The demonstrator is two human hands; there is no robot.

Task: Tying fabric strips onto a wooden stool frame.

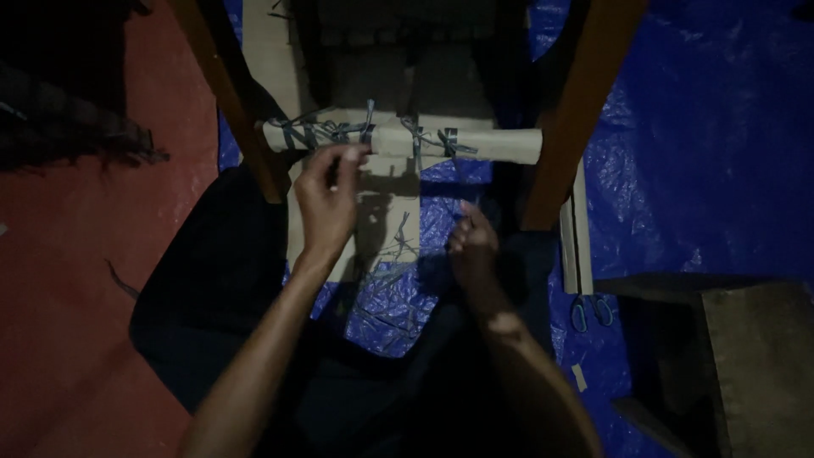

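Observation:
A pale cardboard roll (pixel 475 144) is tied across two slanted wooden legs with blue string knots (pixel 335 131). My left hand (pixel 326 199) reaches up to the roll's underside, fingertips pinched at a string near the left knots. My right hand (pixel 472 242) hangs lower, below the roll's middle, fingers curled; whether it holds a string is unclear in the dim light. Loose blue string pieces (pixel 392 254) lie on a cardboard sheet (pixel 377 208) between my hands.
The left wooden leg (pixel 233 93) and right wooden leg (pixel 577 110) flank the roll. A blue tarp (pixel 712 144) covers the floor at right, red floor (pixel 68 280) at left. Blue-handled scissors (pixel 591 310) lie on the tarp by a dark block (pixel 755 356).

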